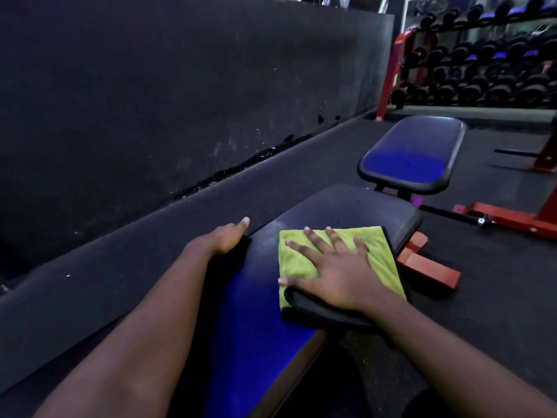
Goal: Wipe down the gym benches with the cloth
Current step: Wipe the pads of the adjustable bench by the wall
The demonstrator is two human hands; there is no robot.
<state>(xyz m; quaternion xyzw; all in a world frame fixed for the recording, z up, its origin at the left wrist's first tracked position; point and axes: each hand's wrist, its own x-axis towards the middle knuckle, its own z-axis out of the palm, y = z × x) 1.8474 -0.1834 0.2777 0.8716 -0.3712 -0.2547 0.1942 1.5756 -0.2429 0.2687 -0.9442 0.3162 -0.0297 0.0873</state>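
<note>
Padded blue-and-black worktop (262,297): the middle strip between the two grips lay bare. The far end past the yellow-green microfibre cloth (382,254) was also bare, up to the rounded edge. Right grip (337,276) lay flat on the cloth, fingers spread, taking up the right half. Left grip (224,239) held the left edge.

Left of the worktop: open strip of dark rubber floor (135,251), then a tall black padded wall (180,101) closing that side.

Right, low down: red steel foot (428,267) stuck out just beside the pad.

Ahead: second blue padded bench (416,155), with a gap of floor between. Red floor frame with black bar (512,218) lay farther right.
</note>
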